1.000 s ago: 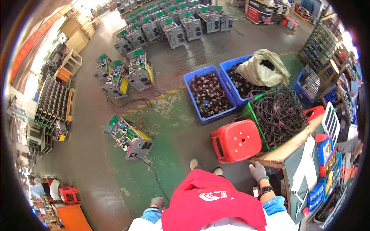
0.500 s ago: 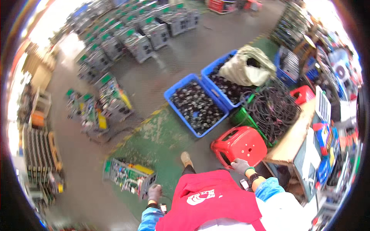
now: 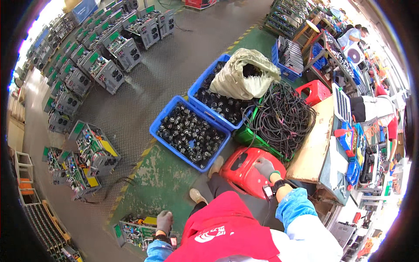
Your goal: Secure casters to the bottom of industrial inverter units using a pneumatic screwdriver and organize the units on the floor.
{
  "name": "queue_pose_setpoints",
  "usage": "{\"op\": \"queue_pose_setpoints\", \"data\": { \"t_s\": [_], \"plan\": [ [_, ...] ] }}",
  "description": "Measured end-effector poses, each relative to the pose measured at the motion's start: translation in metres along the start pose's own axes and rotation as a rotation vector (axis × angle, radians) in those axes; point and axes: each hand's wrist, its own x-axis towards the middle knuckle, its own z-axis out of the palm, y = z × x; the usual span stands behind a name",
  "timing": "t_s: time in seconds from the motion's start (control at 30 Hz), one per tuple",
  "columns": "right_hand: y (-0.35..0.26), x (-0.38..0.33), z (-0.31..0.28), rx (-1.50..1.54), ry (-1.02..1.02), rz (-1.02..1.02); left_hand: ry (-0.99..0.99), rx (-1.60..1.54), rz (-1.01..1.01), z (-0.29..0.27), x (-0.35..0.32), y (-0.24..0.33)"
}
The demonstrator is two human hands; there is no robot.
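Note:
My right hand (image 3: 265, 168), in a grey glove, is closed on the top of a red plastic stool (image 3: 244, 177); its fingertips are partly hidden. The stool stands tilted beside my feet. My left hand (image 3: 164, 221), also gloved, hangs with curled fingers, and nothing shows in it. Behind it in view lies an opened electronic unit (image 3: 135, 233) with green circuit boards and a yellow part; whether hand and unit touch I cannot make out. Beyond the stool, a green crate (image 3: 248, 137) carries a heap of black cables (image 3: 283, 120).
Two blue bins, one nearer (image 3: 163, 139) and one farther (image 3: 209, 70), hold small black parts; a pale woven sack (image 3: 244, 78) sits on the farther one. A workbench (image 3: 312, 144) borders the right. Rows of grey units (image 3: 109, 74) stand left. Another person (image 3: 379, 109) works far right.
My view has swung to the right and the scene slid left. The stool has tipped and shifted with my right hand. Both my shoes now show. My left hand remains low near the unit.

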Motion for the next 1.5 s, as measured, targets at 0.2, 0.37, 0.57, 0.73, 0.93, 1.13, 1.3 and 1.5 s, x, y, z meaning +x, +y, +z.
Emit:
{"op": "queue_pose_setpoints", "data": {
  "t_s": [0.2,0.37,0.57,0.73,0.93,1.13,1.3,1.5],
  "plan": [
    [-0.095,0.159,-0.018,0.034,0.149,-0.214,-0.020,0.213,-0.102,0.047,0.020,0.063],
    [-0.141,0.294,0.002,0.134,-0.004,-0.141,0.002,0.156,-0.236,0.101,0.059,0.123],
    [-0.184,0.419,0.054,0.112,0.002,-0.145,-0.032,0.159,-0.190,0.175,0.140,0.186],
    [-0.200,0.500,0.108,0.009,0.060,-0.178,-0.139,0.001,-0.278,0.215,0.219,0.190],
    [-0.237,0.569,0.149,-0.335,-0.067,0.110,-0.108,-0.009,-0.370,0.217,0.271,0.164],
    [-0.225,0.603,0.162,-0.253,-0.123,-0.067,-0.043,-0.111,-0.433,0.219,0.289,0.163],
    [-0.236,0.633,0.156,-0.512,-0.214,-0.180,-0.131,-0.032,-0.392,0.228,0.311,0.174],
    [-0.221,0.646,0.170,-0.685,-0.242,-0.172,-0.242,0.142,-0.132,0.246,0.383,0.154]
  ]
}}
